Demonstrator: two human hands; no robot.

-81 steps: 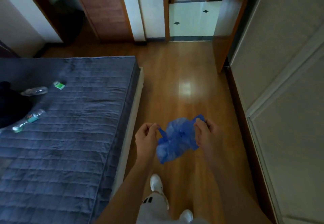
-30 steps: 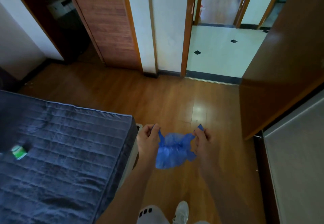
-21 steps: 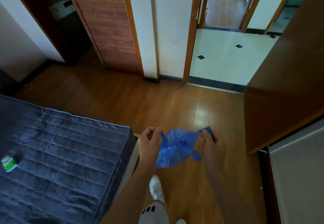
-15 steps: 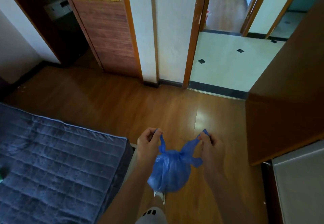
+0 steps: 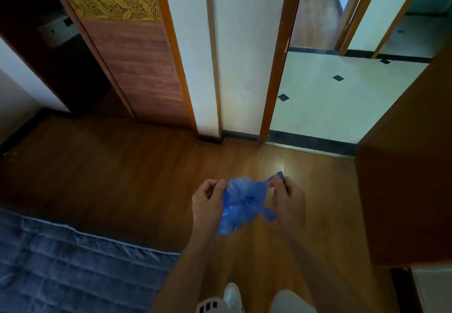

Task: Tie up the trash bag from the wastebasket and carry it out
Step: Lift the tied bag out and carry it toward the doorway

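Blue trash bag (image 5: 238,206) hangs between both hands, left hand (image 5: 208,203) and right hand (image 5: 286,200) each pinching a handle tight, knot axis running left-right, open doorway (image 5: 342,97) ahead-right

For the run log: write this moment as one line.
left hand: pinching bag ear | right hand: pinching other ear | blue trash bag: held between hands | heading: doorway ahead

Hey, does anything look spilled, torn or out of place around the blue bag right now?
Nothing stands out. The blue bag hangs gathered between the left hand and right hand, with no visible tear, and the wooden floor shows no spill.
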